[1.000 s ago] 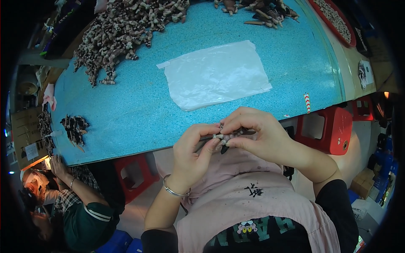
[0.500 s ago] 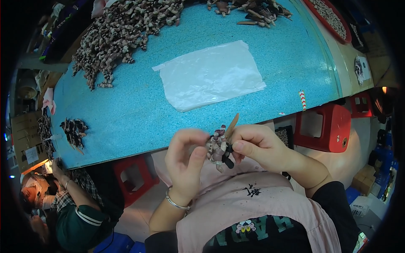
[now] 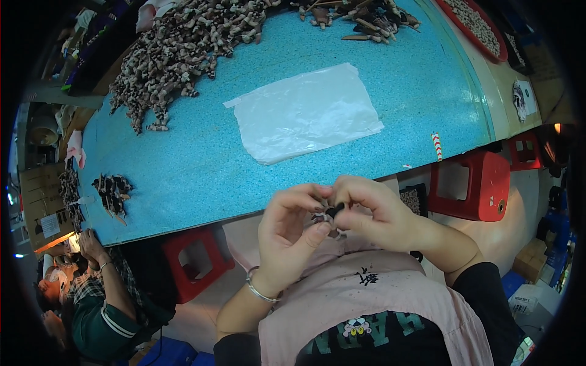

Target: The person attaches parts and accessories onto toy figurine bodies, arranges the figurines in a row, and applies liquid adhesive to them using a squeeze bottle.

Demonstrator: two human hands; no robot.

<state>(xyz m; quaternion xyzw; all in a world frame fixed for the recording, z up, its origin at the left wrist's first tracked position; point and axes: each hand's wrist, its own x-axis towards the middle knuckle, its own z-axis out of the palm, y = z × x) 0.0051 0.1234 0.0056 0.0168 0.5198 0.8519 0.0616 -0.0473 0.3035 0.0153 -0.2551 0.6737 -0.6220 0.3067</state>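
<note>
Close in front of my apron, just off the table's near edge, both hands meet around a small toy figure [image 3: 332, 211]. Only a black part and bits of its pale body show; the fingers cover the rest. My left hand [image 3: 288, 224] grips the figure from the left, thumb below and fingers above. From the right, my right hand [image 3: 379, 212] pinches the black part between thumb and curled fingers. A white plastic sheet [image 3: 308, 116] lies flat on the blue tabletop [image 3: 201, 158] beyond my hands.
A large heap of similar pale and dark figures [image 3: 171, 61] covers the far left, with more pieces [image 3: 378, 24] far right. A small dark cluster [image 3: 113, 192] sits near the left edge, by another person's arm [image 3: 116, 287]. Red stools [image 3: 488, 183] and a red tray [image 3: 473, 24] stand right.
My hands have drawn together, the left moving right, and now cover most of the figure. Its brown blade-shaped piece, which stuck up before, is out of sight.
</note>
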